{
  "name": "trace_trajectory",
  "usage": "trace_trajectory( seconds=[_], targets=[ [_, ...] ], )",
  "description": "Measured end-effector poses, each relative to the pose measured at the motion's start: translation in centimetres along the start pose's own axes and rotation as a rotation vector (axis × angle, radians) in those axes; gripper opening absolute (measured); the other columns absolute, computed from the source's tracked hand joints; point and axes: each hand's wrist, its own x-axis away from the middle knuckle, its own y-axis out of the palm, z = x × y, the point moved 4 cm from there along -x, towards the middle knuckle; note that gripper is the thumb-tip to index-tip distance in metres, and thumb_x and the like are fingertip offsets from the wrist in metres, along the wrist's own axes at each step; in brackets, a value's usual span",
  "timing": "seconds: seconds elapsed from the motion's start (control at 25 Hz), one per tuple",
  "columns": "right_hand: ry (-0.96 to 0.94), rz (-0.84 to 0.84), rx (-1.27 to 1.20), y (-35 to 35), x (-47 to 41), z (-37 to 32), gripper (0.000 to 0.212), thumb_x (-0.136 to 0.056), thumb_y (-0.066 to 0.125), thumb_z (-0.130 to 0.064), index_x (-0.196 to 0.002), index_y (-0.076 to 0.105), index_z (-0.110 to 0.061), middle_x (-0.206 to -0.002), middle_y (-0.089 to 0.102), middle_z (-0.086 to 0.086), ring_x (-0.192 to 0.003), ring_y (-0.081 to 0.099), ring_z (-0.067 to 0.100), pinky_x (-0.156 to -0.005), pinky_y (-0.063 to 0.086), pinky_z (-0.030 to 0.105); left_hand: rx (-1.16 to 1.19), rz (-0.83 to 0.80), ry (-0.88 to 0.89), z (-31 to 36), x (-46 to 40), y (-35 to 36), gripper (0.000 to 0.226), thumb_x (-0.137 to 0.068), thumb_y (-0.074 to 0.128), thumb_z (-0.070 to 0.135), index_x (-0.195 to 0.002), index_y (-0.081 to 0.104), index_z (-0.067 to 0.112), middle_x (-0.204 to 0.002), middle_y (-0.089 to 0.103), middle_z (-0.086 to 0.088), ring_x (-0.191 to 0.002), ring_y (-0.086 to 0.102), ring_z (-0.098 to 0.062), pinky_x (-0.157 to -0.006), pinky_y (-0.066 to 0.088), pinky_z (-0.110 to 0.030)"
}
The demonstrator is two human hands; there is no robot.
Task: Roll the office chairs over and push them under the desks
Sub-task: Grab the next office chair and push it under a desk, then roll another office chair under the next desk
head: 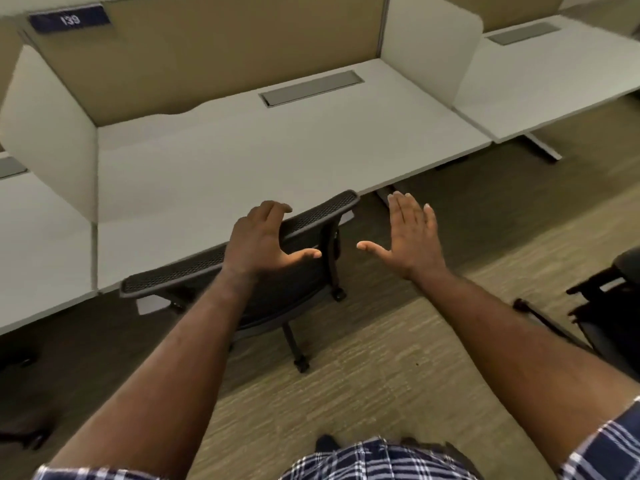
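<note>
Left hand (263, 242), fingers loosely curled over the top edge of the mesh chair back (214, 261) and apparently touching it, is nearer; that rail slants up-right against the counter (221, 161), while the right hand (408, 237) hovers spread and empty beside it.

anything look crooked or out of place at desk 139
The chair at the desk sits askew: its backrest top runs at a slant to the desk edge. A second chair stands out on the carpet at the right, not tucked under any desk.
</note>
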Motion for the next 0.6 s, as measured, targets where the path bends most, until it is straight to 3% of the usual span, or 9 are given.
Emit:
trace_trajectory(
  seconds=[0.12,0.36,0.6],
  targets=[
    [0.143,0.056,0.012,-1.1,2.9,6.2,0.114,-0.077,0.007,-0.090,-0.155,0.013,-0.007,-0.164,0.016,0.012,-0.151,0.007,0.027,-0.120,0.006,0.054,0.082,-0.060,0.160,6.0,-3.7,2.3,0.090,-0.064,0.061,0.082,-0.124,0.054,0.015,-0.121,0.056,-0.005,-0.106,0.054,-0.026,-0.084,0.045,-0.039],
    [0.404,0.152,0.066,-3.6,11.4,20.8,0.101,-0.087,0.023,-0.080,-0.153,0.025,-0.004,-0.159,0.027,0.014,-0.148,0.017,0.031,-0.115,0.016,0.060,0.146,-0.192,0.411,20.8,-8.2,8.5,0.094,-0.066,0.054,0.086,-0.131,0.048,0.019,-0.132,0.052,-0.006,-0.119,0.049,-0.024,-0.098,0.043,-0.041],
    [0.662,0.224,0.147,-7.8,22.0,35.6,0.092,-0.089,0.034,-0.072,-0.152,0.024,-0.006,-0.160,0.026,0.013,-0.149,0.016,0.030,-0.117,0.011,0.059,0.196,-0.252,0.658,39.5,-10.8,14.5,0.092,-0.067,0.055,0.085,-0.129,0.050,0.018,-0.128,0.053,-0.005,-0.118,0.048,-0.023,-0.098,0.041,-0.040]
  ],
)
